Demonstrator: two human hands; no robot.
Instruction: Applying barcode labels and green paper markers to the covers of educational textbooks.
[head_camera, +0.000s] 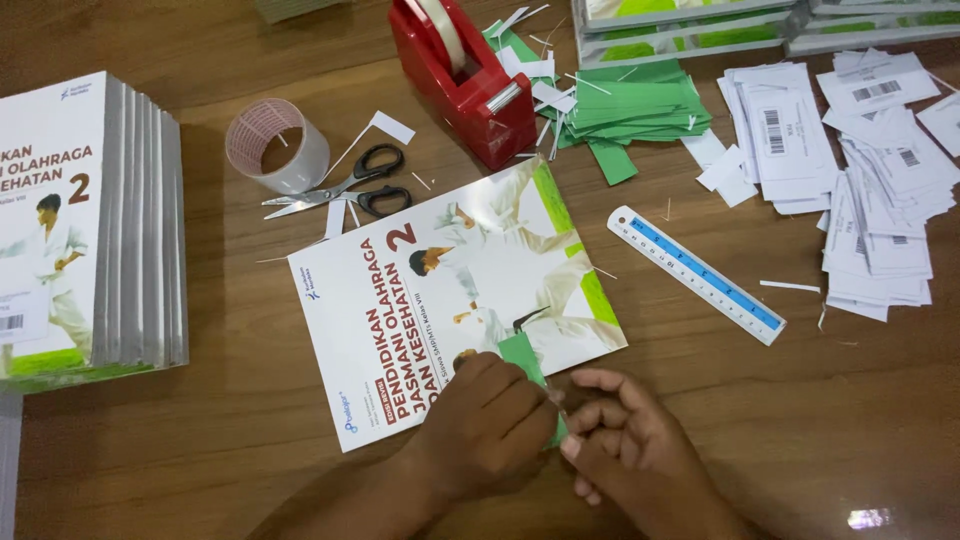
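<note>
The wooden table (760, 420) is the widest thing in view, and its bare stretches lie along the near edge, to the right of the hands and below the ruler. A stack of white-covered books (90, 230) stands at the left edge, well apart from the single book (440, 300) lying tilted in the middle, its lower right corner pointing toward the hands. At the far edge sits more stacked print (700, 25), with a heap of green paper slips (630, 110) in front of it and a spread of white labels (860, 170) filling the right side. A red tape dispenser (465, 80) stands near the top centre, a roll of clear tape (275, 145) to its left, black-handled scissors (345, 185) just beside the roll. A white and blue ruler (695, 273) lies slantwise between book and labels. The left hand (490, 425) rests on the book's lower edge, fingers curled, pinching a green slip (525, 358) against the cover. The right hand (625, 440), fingers bent, touches the slip's lower end just off the book.
</note>
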